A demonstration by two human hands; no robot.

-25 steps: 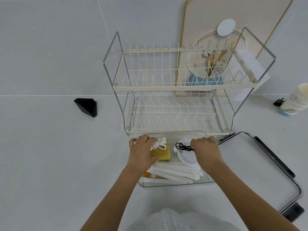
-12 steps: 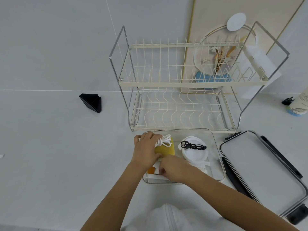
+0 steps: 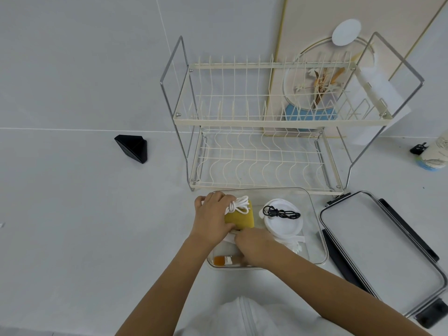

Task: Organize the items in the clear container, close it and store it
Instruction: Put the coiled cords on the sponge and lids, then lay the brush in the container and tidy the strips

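You are mid-sorting: your left hand (image 3: 213,218) rests on the yellow sponge (image 3: 241,215) inside the clear plastic container (image 3: 315,214) on the table; your right hand (image 3: 254,248) reaches among white strips, grip hidden. Next, fetch the black-clipped lid (image 3: 378,253) alongside.

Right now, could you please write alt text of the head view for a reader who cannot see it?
Both hands reach into an open clear container on a white counter: the left hand rests on a yellow sponge topped with a coiled white cord, the right hand lies over white strips. Its lid lies to the right, a two-tier dish rack behind.
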